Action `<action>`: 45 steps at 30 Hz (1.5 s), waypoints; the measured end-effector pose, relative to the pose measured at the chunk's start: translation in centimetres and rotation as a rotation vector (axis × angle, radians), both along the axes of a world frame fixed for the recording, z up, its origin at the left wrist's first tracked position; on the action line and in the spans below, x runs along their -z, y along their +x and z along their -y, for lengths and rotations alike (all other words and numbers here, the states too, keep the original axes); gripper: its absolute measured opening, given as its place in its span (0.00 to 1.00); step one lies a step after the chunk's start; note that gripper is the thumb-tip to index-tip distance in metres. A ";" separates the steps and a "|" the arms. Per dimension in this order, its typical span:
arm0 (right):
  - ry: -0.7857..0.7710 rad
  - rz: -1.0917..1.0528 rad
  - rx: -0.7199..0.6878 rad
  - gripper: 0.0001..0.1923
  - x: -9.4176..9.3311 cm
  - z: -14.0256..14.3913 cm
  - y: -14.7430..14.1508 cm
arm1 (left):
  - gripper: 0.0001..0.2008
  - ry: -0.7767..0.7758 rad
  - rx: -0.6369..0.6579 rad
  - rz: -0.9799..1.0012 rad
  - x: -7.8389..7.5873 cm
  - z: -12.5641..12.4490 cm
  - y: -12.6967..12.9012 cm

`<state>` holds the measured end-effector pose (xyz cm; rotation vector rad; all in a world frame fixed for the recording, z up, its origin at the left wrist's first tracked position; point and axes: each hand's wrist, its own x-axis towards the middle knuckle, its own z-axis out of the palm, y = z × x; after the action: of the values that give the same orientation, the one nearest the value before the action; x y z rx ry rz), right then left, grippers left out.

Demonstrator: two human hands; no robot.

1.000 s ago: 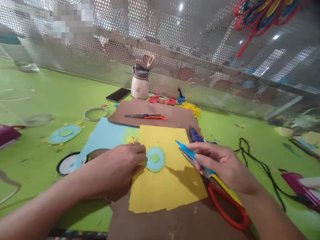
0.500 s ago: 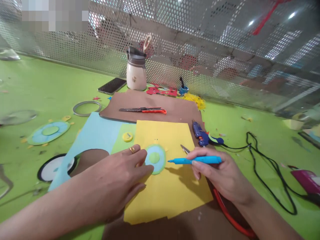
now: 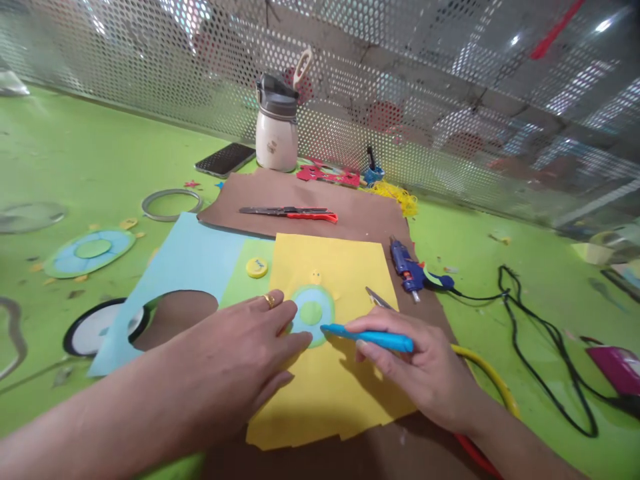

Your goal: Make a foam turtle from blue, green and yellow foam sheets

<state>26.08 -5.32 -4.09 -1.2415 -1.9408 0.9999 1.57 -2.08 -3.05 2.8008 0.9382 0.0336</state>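
My right hand (image 3: 415, 360) is closed around a blue marker pen (image 3: 380, 338), its tip at the right edge of a paper turtle (image 3: 311, 312). The turtle has a round light-blue shell with green centre and rim, and a small yellow head with dots. It lies on a yellow sheet (image 3: 345, 393). My left hand (image 3: 245, 347), a ring on one finger, rests on the sheet with its fingers apart, and the fingertips and thumb touch the turtle's left edge. A pointed metal blade (image 3: 379, 298) shows beyond my right fingers; the rest of it is hidden.
A light-blue sheet (image 3: 200, 257) with a round cutout lies left, near another paper turtle (image 3: 90, 250). A red-handled cutter (image 3: 310, 214) rests on brown board (image 3: 350, 200). A blue glue gun (image 3: 407, 270) with a black cord lies right. Behind stand a bottle (image 3: 277, 137) and a perforated screen.
My right hand has moved left and slightly down, bringing the marker's tip from beside the turtle to its right edge. My left hand stays on the turtle; the view has shifted slightly.
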 end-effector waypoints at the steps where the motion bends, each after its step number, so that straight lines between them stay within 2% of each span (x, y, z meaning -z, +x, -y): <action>1: -0.006 0.011 -0.015 0.10 0.0 0.0 0.0 | 0.08 -0.005 0.004 -0.001 0.1 0.0 -0.1; 10: -0.008 0.027 -0.055 0.11 0.3 0.1 0.1 | 0.10 0.010 0.016 0.015 1.2 -0.2 -0.3; 35: -0.003 0.096 -0.093 0.09 0.0 0.0 0.0 | 0.08 0.015 0.021 0.021 0.7 -0.1 -0.3; 45: 0.010 0.111 -0.082 0.09 -0.1 0.0 0.0 | 0.09 0.054 0.030 0.034 1.2 -0.1 -0.4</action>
<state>26.10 -5.30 -3.96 -1.2441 -2.0941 0.9790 1.13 -1.98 -4.22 2.8535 0.9001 0.1029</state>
